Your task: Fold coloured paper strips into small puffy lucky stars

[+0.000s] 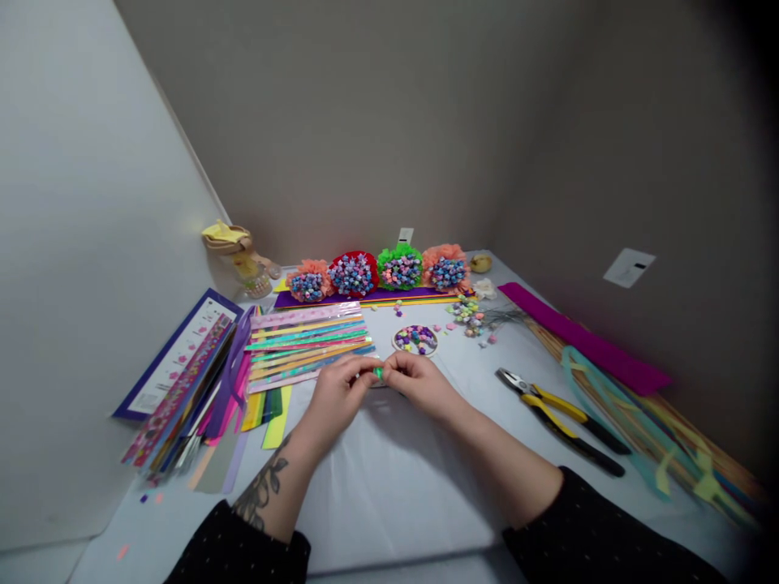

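Observation:
Both hands meet over the middle of the white table point(395, 503). A small green piece point(378, 373) shows between their fingertips. My left hand point(344, 389) pinches it from the left, and my right hand point(419, 381) pinches it from the right. Just beyond the fingers sits a round dish point(415, 341) of small coloured paper stars. Left of the dish lie patterned paper strips point(310, 345) in clear sleeves, close to my left hand. The exact shape of the green piece is too small to tell.
Four star bouquets point(354, 274) line the back. Yellow-handled pliers point(563, 414) lie right of my right forearm. Wired stars point(468, 312) are at the back right. A magenta strip point(584, 337) and ribbons point(626, 422) cover the right edge, paper packs point(182, 381) the left.

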A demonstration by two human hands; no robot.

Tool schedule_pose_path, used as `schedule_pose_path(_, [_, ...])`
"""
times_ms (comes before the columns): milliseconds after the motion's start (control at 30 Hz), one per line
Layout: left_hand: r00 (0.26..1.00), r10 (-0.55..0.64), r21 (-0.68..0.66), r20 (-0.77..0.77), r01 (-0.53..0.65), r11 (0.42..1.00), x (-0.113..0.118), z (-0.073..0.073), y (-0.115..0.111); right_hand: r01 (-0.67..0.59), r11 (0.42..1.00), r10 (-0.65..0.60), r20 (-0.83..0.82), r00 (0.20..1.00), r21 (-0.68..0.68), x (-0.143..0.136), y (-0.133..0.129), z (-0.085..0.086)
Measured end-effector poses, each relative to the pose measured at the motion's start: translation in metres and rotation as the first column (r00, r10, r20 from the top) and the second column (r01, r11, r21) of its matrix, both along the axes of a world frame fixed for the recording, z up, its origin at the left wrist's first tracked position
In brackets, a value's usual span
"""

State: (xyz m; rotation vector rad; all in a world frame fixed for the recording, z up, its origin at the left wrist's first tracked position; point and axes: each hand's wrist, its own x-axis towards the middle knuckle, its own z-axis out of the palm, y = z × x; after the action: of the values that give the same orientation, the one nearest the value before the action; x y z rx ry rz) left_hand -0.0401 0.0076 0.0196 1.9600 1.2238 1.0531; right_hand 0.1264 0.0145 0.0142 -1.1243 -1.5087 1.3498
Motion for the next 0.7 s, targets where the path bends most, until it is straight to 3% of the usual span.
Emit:
schedule_pose_path(267, [0.998, -0.023, -0.129, 0.056, 0.03, 0.991, -0.0008, 0.0043, 0.0009, 0.006, 0.991, -0.027, 0.151, 0.988, 0.136, 0.0027, 0.0023, -0.002])
schedule_pose_path(533, [0.988, -0.009, -0.285, 0.154, 0.053, 0.957, -0.0015, 0.0015, 0.0022, -0.02, 0.941, -0.053, 0.203, 0.978, 0.338, 0.0038, 0.0019, -0.0035])
schedule_pose_path(700, [0.996, 0.014, -0.32, 0.09, 0.016, 0.947, -0.0004, 0.0019, 0.0041, -0.039, 0.931, -0.051, 0.234, 0.971, 0.362, 0.0047, 0.0025, -0.0057])
